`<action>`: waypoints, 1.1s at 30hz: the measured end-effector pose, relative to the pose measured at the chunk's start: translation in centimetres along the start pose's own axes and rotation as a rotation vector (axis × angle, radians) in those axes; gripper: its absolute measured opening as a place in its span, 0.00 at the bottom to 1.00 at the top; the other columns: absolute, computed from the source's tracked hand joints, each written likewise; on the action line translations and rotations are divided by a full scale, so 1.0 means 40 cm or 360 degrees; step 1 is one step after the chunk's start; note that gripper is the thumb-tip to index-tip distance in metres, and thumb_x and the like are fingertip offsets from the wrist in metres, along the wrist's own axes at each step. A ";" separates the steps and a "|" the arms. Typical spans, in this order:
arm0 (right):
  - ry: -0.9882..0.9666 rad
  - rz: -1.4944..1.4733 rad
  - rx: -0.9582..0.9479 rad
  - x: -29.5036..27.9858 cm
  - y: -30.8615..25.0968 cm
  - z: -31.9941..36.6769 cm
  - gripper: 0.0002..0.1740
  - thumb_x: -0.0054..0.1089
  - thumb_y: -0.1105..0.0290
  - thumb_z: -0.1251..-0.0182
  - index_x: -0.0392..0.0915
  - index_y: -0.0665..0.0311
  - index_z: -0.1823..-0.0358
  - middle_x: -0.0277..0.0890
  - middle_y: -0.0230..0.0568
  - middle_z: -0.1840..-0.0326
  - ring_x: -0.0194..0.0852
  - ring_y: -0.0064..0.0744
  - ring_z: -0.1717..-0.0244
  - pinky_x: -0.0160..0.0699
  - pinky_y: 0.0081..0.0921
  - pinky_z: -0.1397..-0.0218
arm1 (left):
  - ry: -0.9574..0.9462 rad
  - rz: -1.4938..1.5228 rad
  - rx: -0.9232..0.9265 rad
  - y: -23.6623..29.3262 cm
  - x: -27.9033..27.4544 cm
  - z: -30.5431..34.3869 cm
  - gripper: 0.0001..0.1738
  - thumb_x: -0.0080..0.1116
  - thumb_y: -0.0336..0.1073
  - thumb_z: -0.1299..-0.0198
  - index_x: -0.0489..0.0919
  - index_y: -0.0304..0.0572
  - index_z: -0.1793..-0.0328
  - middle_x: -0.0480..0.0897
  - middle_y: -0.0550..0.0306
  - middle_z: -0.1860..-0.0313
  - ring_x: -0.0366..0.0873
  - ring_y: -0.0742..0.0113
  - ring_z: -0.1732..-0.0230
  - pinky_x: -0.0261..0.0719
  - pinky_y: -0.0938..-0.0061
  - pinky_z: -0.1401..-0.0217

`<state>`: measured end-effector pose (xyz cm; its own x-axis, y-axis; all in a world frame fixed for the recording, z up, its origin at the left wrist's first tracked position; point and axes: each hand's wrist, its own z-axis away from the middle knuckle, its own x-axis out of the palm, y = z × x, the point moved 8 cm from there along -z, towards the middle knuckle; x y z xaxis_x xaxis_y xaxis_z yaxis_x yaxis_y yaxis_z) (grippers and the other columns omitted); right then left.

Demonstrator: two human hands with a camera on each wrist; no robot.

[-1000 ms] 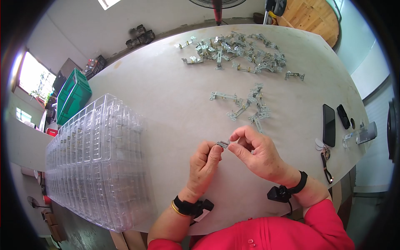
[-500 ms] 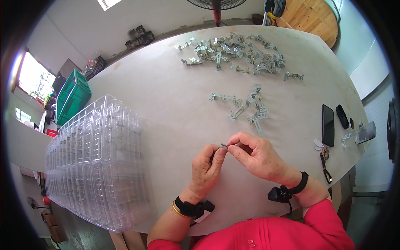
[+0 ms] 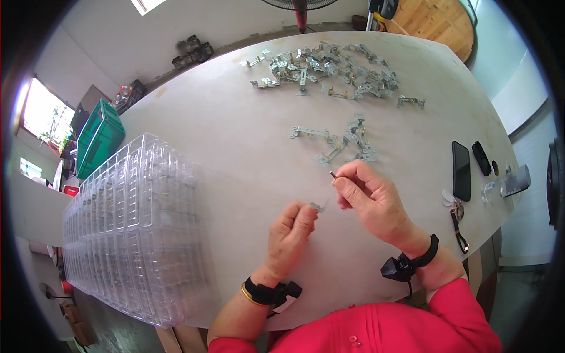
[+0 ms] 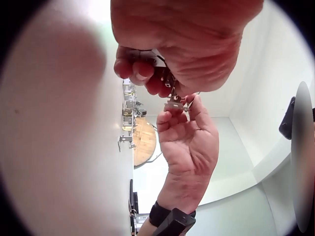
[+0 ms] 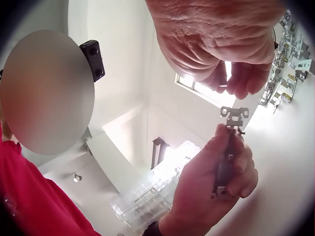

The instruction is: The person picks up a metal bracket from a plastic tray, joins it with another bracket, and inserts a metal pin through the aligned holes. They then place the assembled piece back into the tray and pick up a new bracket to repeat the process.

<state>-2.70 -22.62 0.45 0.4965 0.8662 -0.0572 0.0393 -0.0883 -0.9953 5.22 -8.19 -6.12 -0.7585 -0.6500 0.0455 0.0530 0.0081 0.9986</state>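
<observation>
Fingers of my left hand are curled round a slim metal bracket. Its wide end plate, with holes at both sides, sticks out past the thumb; the body runs down through the palm, partly covered by the fingers. My right hand is above and to the right of it, apart from the bracket in the head view. Between its thumb and forefinger it pinches a short, thin, dark pin-like piece, too small to make out exactly. Just beyond the right hand lies a small group of similar brackets on the table.
A larger heap of brackets covers the table's far side. Stacked clear plastic trays stand at the left, with a green crate behind. A phone, keys and a clear bottle lie at the right.
My right hand has drawn away from the bracket, up and to the right, with the small pin-like piece pinched. My left hand stays nearly in place, still holding the bracket.
</observation>
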 end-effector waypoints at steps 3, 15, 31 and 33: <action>-0.0087 -0.0102 0.0165 0.009 0.019 0.008 0.06 0.57 0.70 0.19 0.77 0.64 0.56 0.70 0.22 0.73 0.65 0.12 0.73 0.65 0.16 0.70 | 0.0106 0.0425 -0.0264 -0.023 -0.032 -0.012 0.20 0.47 0.49 0.19 0.76 0.43 0.61 0.75 0.63 0.72 0.70 0.75 0.76 0.67 0.78 0.72; -0.0216 0.0181 0.0215 0.040 0.061 0.022 0.06 0.58 0.70 0.21 0.78 0.64 0.57 0.63 0.20 0.78 0.54 0.12 0.76 0.56 0.20 0.74 | 0.0063 0.0546 -0.0180 -0.027 -0.031 -0.015 0.19 0.47 0.47 0.18 0.76 0.42 0.60 0.75 0.61 0.73 0.71 0.74 0.76 0.66 0.79 0.73; -0.0368 -0.0093 0.0378 0.033 0.064 0.031 0.11 0.52 0.67 0.17 0.74 0.67 0.44 0.72 0.26 0.71 0.72 0.16 0.69 0.74 0.20 0.63 | -0.0012 0.0200 -0.0065 -0.007 -0.026 -0.006 0.18 0.51 0.47 0.19 0.77 0.43 0.60 0.75 0.66 0.73 0.68 0.79 0.74 0.66 0.82 0.71; -0.0427 -0.0200 0.0452 0.032 0.070 0.030 0.12 0.51 0.66 0.17 0.74 0.67 0.43 0.73 0.26 0.70 0.73 0.17 0.68 0.75 0.20 0.63 | -0.0055 0.0164 -0.0081 -0.002 -0.017 -0.005 0.18 0.51 0.46 0.19 0.77 0.41 0.59 0.75 0.66 0.73 0.68 0.80 0.74 0.65 0.82 0.71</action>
<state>-3.01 -21.18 -2.51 0.2576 0.9625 0.0855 -0.1745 0.1334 -0.9756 5.84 -7.90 -6.23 -0.7692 -0.6212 0.1495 0.1641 0.0341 0.9859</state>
